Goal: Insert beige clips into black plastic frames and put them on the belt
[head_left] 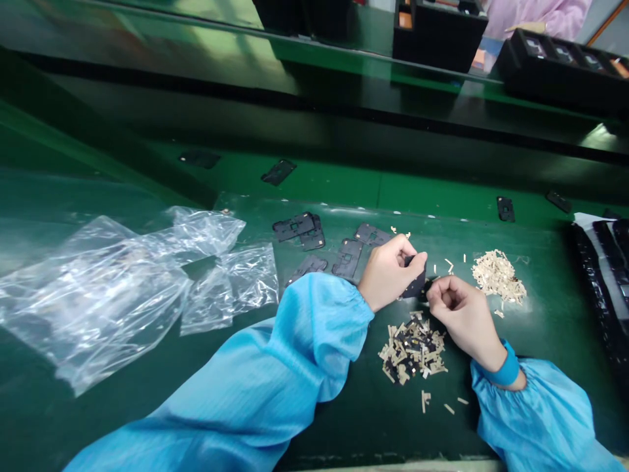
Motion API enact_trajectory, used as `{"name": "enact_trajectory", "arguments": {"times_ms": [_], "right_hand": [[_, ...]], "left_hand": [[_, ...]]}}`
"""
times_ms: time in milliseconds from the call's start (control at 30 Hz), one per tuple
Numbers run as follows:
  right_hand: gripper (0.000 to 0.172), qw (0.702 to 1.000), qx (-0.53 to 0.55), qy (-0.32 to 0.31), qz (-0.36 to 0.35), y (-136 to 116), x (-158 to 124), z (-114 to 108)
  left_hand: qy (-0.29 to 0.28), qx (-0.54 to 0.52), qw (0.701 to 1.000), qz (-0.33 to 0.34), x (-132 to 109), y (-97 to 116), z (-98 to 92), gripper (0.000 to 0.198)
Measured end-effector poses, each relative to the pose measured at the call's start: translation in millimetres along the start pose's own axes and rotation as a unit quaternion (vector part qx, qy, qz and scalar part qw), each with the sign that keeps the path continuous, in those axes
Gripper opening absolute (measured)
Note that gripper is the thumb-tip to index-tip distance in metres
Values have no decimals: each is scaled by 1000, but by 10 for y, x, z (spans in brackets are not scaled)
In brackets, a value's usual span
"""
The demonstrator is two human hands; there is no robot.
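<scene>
Green bench (555,314) is taking up most of the view, with a raised green strip running across behind it. Crumpled clear plastic bags (98,295) are lying on the left, looking empty. Dark bins (437,33) and a compartment tray (565,59) are sitting at the back, where a co-worker's pink sleeve (540,16) is showing. Another black tray (609,288) is poking in at the right edge. Flat black plates (344,255) are lying loose just beyond the hands, a few overlapping at (299,229), and stray ones (278,172) are sitting on the strip. Left hand (390,272) is clamping a small black part (415,285) between thumb and fingers, holding it just above the bench between the two hands. Right hand (464,314) is curled tight, fingertips meeting at the part's right edge; can't tell what, if anything, is pinched between them. A mixed heap of tan and dark scraps (415,347) is sitting right under the hands, and a cleaner pale tan pile (496,275) is lying just right of them, with a few slivers scattered around. Judging by the two heaps, a fair batch is looking done; going by the plates lying loose, at least a handful are looking left, plus the one in hand.
</scene>
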State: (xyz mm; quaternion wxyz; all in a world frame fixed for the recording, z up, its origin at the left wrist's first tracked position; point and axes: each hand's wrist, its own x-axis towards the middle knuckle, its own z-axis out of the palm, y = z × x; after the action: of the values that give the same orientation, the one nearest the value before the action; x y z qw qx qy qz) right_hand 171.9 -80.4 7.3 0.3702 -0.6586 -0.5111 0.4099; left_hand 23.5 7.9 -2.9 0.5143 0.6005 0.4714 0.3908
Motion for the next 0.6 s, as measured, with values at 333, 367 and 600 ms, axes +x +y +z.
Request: {"name": "enact_trajectory", "arguments": {"times_ms": [333,367,600], "right_hand": [[21,999,17,-22,21,-31,7,-33],[22,999,16,-23,24,-30,8,-36],[29,998,27,-29,45,-40,19,-54]], "left_hand": [[-2,-13,1000,-5,1,8,3,27],[-3,-13,1000,-5,1,3,4,27],[-5,-11,1000,7,5,-15,5,27]]}}
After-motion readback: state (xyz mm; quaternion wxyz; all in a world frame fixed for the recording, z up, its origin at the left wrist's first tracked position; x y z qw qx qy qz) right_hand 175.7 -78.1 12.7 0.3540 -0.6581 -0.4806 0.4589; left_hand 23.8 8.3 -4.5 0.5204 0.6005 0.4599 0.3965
